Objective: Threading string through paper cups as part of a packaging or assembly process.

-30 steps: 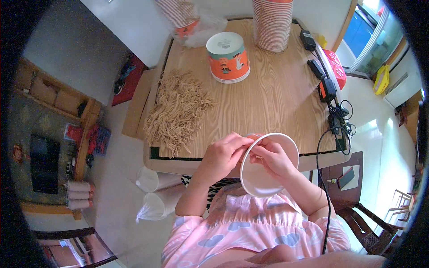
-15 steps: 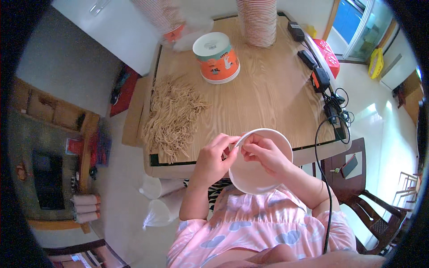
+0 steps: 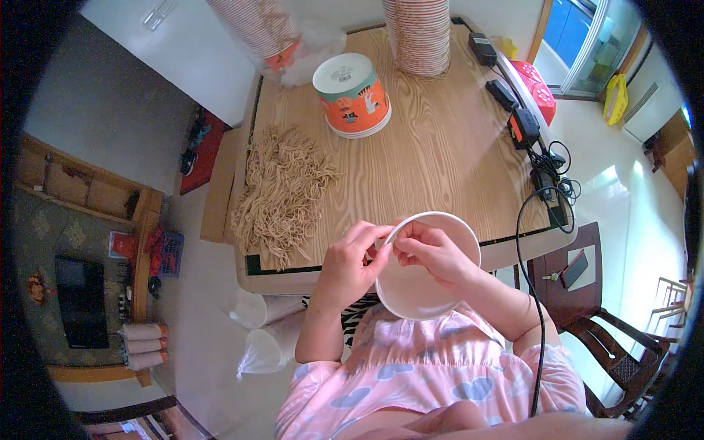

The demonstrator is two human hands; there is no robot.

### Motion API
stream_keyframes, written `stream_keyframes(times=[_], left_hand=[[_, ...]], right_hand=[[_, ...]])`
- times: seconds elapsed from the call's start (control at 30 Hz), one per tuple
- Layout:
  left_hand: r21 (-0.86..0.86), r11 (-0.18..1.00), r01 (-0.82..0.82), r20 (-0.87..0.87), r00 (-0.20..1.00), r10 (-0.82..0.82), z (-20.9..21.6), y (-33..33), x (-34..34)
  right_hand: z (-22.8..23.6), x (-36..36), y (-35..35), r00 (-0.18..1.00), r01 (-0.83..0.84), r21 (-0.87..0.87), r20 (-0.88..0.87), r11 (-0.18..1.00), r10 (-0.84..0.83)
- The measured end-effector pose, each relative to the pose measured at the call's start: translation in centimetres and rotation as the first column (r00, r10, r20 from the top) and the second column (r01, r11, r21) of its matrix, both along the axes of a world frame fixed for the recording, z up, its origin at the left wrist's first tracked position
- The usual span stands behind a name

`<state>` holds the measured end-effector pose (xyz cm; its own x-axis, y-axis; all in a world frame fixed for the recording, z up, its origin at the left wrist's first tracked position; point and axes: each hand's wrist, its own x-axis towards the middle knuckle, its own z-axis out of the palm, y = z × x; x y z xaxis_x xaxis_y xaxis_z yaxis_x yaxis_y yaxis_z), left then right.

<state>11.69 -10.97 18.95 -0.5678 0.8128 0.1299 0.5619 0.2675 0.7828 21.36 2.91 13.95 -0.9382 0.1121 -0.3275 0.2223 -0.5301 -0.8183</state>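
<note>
Just off the table's near edge, a white paper bucket (image 3: pixel 418 293) is tilted so that its open mouth faces me. My left hand (image 3: pixel 350 262) grips its rim at the left, thumb and fingers closed on the wall. Inside the mouth is my right hand (image 3: pixel 438 255), its fingers curled and pinched against the inner wall near that same spot. Whatever those fingertips hold is hidden. To the left lies a loose heap of tan cords (image 3: pixel 282 194). Farther back, an orange and green printed bucket (image 3: pixel 355 110) stands upside down over other white rims.
Tall stacks of nested buckets rise at the back right (image 3: pixel 419 37) and back left (image 3: pixel 253 26), the left one beside clear plastic. Power adapters (image 3: pixel 523 128) and tangled black cables line the right edge. One black cable (image 3: pixel 529 293) hangs past my right arm. Bagged white buckets (image 3: pixel 264 352) lie below left.
Both hands keep almost the same pose on the bucket, with only a very small shift of the right fingers. The whole view has moved slightly.
</note>
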Motion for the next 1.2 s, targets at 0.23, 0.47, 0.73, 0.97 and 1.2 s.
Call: stream_keyframes(times=[0.23, 0.47, 0.73, 0.97, 1.2], left_hand=[[-0.023, 1.000, 0.017, 0.003, 1.000, -0.016, 0.2, 0.0, 0.0], [0.049, 0.997, 0.067, -0.081, 0.995, -0.063, -0.7, -0.2, -0.5], [0.071, 0.995, 0.075, -0.161, 0.985, -0.063, -0.7, -0.2, -0.7], [0.072, 0.996, 0.044, -0.136, 0.990, -0.034, -1.1, -0.2, -0.7], [0.211, 0.973, -0.089, 0.162, 0.985, 0.055, -3.0, -0.3, -0.9]], right_hand=[[0.2, -0.1, -0.2, 0.999, 0.026, 0.016, 0.024, 1.000, -0.026], [0.0, -0.2, -0.1, 1.000, 0.022, 0.015, 0.019, 1.000, -0.022], [0.2, -0.2, -0.2, 0.999, 0.033, 0.059, 0.024, 0.998, -0.034], [0.2, -0.2, -0.1, 1.000, 0.005, 0.122, 0.006, 0.992, -0.006], [0.8, 0.1, -0.2, 0.997, 0.075, 0.083, -0.028, 0.994, -0.073]])
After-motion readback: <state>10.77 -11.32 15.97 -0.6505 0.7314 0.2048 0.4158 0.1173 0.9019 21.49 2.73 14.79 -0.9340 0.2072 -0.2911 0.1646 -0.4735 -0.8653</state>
